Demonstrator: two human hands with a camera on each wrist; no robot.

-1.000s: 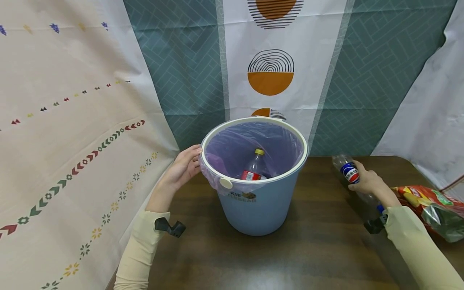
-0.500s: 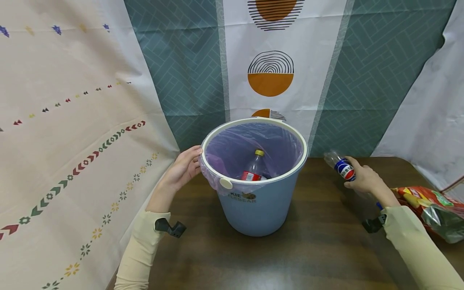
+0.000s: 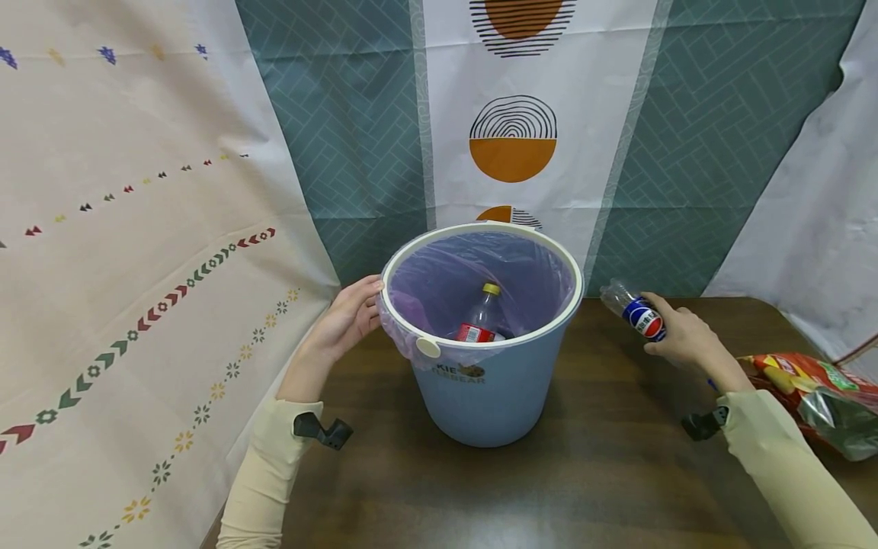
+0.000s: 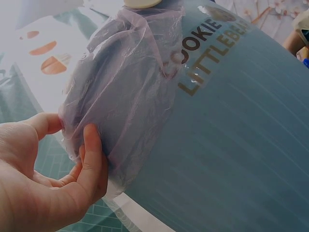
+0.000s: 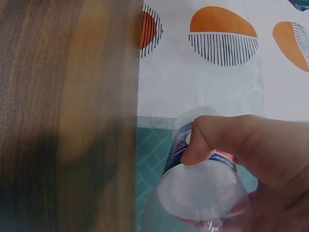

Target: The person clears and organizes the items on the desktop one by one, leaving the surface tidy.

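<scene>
On the left, the left hand rests with relaxed, open fingers against the rim of a blue bin lined with a purple bag — a red-labelled bottle lies inside. The bin stands on a dark wooden counter. To its right, the right hand has a closed grip around an empty clear bottle, held above the counter — a snack bag lies far right.
</scene>
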